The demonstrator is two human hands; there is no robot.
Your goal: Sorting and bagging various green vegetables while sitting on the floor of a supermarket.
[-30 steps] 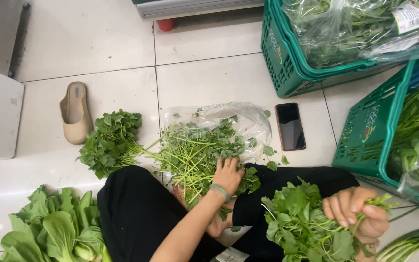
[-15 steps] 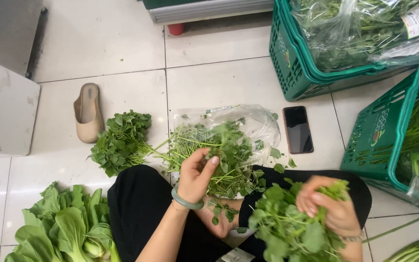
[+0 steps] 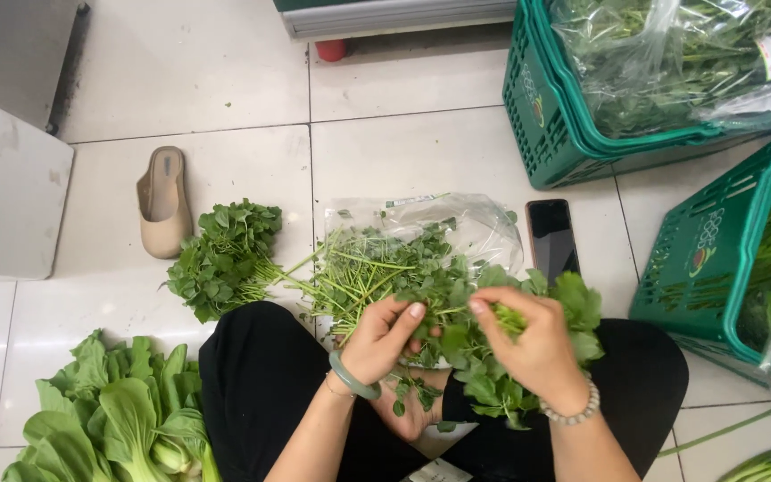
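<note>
In the head view, a bunch of leafy green sprigs [image 3: 501, 344] is held between both hands above the lap of a person seated on a white tiled floor [image 3: 421, 152]. The right hand [image 3: 533, 344] is curled over the top of the bunch, its fingers [image 3: 501, 302] bent and closed around the stems. The left hand [image 3: 384, 339] is brought in from the other side, with thumb and fingertips [image 3: 415, 311] pinched together on a stem at the bunch's edge; a green bangle is worn on that wrist and a bead bracelet on the right one.

Just beyond the hands, a loose heap of stems and leaves [image 3: 377, 268] is spread on a clear plastic bag [image 3: 475, 223]. A tidy bundle of the same greens [image 3: 225, 259] is laid to the left of it, beside a beige slipper [image 3: 164, 201]. A dark phone [image 3: 552, 236] is seen to the right of the bag. Bok choy [image 3: 109, 415] is piled at the lower left, and green plastic baskets [image 3: 551, 125] filled with bagged greens are set at the upper right.
</note>
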